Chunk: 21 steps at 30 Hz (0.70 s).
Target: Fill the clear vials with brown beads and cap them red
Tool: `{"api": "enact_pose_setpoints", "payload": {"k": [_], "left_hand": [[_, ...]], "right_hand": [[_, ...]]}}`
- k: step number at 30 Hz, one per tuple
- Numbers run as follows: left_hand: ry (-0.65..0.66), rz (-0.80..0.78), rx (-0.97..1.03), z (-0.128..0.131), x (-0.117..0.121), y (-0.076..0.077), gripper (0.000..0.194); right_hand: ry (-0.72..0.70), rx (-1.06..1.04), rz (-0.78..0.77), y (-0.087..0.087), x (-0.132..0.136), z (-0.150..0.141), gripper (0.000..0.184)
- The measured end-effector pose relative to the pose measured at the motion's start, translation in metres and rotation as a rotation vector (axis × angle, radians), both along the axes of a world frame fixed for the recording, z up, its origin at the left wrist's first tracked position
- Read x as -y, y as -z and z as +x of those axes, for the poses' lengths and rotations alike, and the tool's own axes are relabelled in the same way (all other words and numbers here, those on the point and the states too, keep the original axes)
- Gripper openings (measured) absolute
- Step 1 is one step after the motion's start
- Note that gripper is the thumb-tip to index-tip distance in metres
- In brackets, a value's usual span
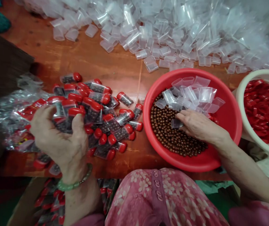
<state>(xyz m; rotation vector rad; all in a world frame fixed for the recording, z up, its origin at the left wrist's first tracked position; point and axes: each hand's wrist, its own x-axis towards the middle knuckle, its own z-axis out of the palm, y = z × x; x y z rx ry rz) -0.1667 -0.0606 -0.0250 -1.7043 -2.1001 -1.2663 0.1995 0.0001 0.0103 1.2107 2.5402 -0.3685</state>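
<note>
My left hand (59, 141) is closed over several filled clear vials with red caps (70, 116), at the near edge of a heap of the same capped vials (106, 122) on the wooden table (89, 59). My right hand (195, 125) reaches into a red basin (231, 125) and pinches one empty clear vial (176, 123) just above the small brown beads (169, 131) that fill the basin's left half. More empty vials (191, 94) lie in the basin's far half.
A big pile of empty clear vials (172, 31) covers the far side of the table. A white bowl (243, 91) of loose red caps (264, 110) stands at the right. Crumpled plastic bags (9, 106) lie at the left; more capped vials (52, 201) sit below the table edge.
</note>
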Motion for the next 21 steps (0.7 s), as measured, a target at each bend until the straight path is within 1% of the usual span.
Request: {"api": "enact_pose_setpoints", "payload": {"k": [1, 3, 4, 5, 6, 7, 8, 9, 10, 12, 14, 15, 16, 17, 19, 21], "left_hand": [[0.059, 0.019, 0.029, 0.01, -0.001, -0.002, 0.048], [0.213, 0.037, 0.107, 0.043, -0.005, -0.009, 0.042], [0.333, -0.058, 0.135, 0.063, -0.008, -0.012, 0.036], [0.453, -0.058, 0.149, 0.082, -0.011, -0.015, 0.029], [0.562, -0.02, 0.168, 0.101, -0.015, -0.016, 0.024], [0.67, -0.013, 0.182, 0.117, -0.019, -0.015, 0.021], [0.761, 0.011, 0.186, 0.13, -0.023, -0.013, 0.018], [0.824, 0.034, 0.185, 0.14, -0.027, -0.01, 0.017], [0.86, 0.049, 0.182, 0.147, -0.031, -0.006, 0.017], [0.872, 0.071, 0.182, 0.153, -0.036, 0.001, 0.019], [0.861, 0.082, 0.196, 0.152, -0.039, 0.006, 0.02], [0.858, 0.086, 0.205, 0.151, -0.039, 0.007, 0.02], [0.855, 0.093, 0.211, 0.15, -0.039, 0.008, 0.02], [0.851, 0.098, 0.217, 0.149, -0.039, 0.008, 0.02], [0.839, 0.095, 0.228, 0.148, -0.038, 0.007, 0.02], [0.83, 0.086, 0.236, 0.149, -0.038, 0.007, 0.019]], "right_hand": [[-0.012, 0.011, 0.005, 0.001, 0.001, -0.002, 0.017], [-0.005, 0.003, -0.017, 0.002, 0.001, -0.003, 0.014], [0.015, -0.018, -0.032, 0.002, 0.0, -0.002, 0.014], [0.046, -0.053, -0.041, 0.002, -0.001, -0.001, 0.016], [0.086, -0.099, -0.051, 0.002, -0.002, 0.001, 0.018], [0.134, -0.153, -0.064, 0.003, -0.004, 0.003, 0.02], [0.184, -0.214, -0.083, 0.003, -0.006, 0.004, 0.021], [0.235, -0.279, -0.108, 0.004, -0.008, 0.006, 0.021], [0.291, -0.346, -0.138, 0.005, -0.01, 0.007, 0.02], [0.423, -0.488, -0.214, 0.007, -0.014, 0.009, 0.019], [0.584, -0.604, -0.324, 0.011, -0.016, 0.008, 0.021], [0.649, -0.642, -0.372, 0.013, -0.017, 0.006, 0.023], [0.684, -0.657, -0.403, 0.015, -0.016, 0.004, 0.023], [0.685, -0.649, -0.412, 0.017, -0.015, 0.001, 0.023], [0.63, -0.589, -0.422, 0.02, -0.013, -0.005, 0.02], [0.575, -0.524, -0.512, 0.023, -0.011, -0.01, 0.019]]}}
